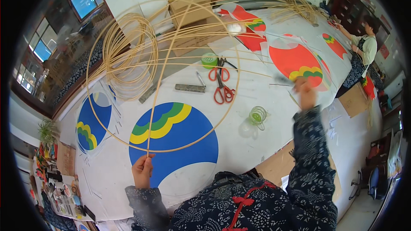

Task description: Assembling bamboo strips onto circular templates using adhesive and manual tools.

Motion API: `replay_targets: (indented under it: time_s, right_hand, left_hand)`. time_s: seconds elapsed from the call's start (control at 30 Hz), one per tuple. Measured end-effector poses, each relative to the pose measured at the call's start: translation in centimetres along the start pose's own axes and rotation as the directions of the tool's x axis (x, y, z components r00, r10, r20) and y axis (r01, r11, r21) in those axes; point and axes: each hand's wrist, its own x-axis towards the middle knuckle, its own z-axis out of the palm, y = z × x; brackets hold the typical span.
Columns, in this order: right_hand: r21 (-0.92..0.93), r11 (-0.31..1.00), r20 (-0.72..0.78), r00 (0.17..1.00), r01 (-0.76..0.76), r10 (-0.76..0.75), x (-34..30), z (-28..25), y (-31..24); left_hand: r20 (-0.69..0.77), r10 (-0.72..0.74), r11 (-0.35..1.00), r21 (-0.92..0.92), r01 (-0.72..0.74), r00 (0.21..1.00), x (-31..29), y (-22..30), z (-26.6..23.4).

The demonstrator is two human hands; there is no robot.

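Note:
My left hand is closed on the lower end of a thin bamboo strip, where it crosses a large bamboo hoop. The strip runs up across the hoop, and the hoop hangs over the table's left half. Beneath it lies a round blue sheet with a green and yellow scalloped band and a white lower part. My right hand is reached out at the right, beside a red sheet with a similar band. Motion smears its fingers; a blurred dark thing shows next to them, and I cannot tell whether it is held.
Two pairs of red-handled scissors, a green tape roll and a dark grey bar lie mid-table. A glass cup stands nearer me. Coiled bamboo and a cardboard box sit behind. A person works at far right.

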Motion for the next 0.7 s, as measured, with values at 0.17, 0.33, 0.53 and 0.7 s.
replay_targets:
  time_s: [0.17, 0.33, 0.53, 0.7]
  right_hand:
    - [-0.533, 0.844, 0.136, 0.980, -0.052, 0.147, -7.6, 3.6, 7.6]
    - [-0.105, 0.864, -0.094, 0.870, -0.491, 0.483, -7.4, 3.6, 10.4]
    - [0.277, 0.718, -0.117, 0.720, -0.638, 0.684, -6.7, 1.3, 12.6]
    - [0.502, 0.612, -0.044, 0.688, -0.611, 0.724, -7.2, 1.3, 12.2]
  left_hand:
    - [-0.066, -0.067, 0.988, -0.143, 0.057, 0.996, -0.5, -2.5, 3.5]
    - [-0.070, -0.123, 0.969, -0.223, 0.104, 0.990, -0.8, -3.4, 6.2]
    - [-0.091, -0.118, 0.980, -0.172, 0.101, 0.989, -0.6, -3.7, 6.6]
    - [-0.107, -0.117, 0.977, -0.189, 0.095, 0.987, -0.1, -3.2, 6.6]
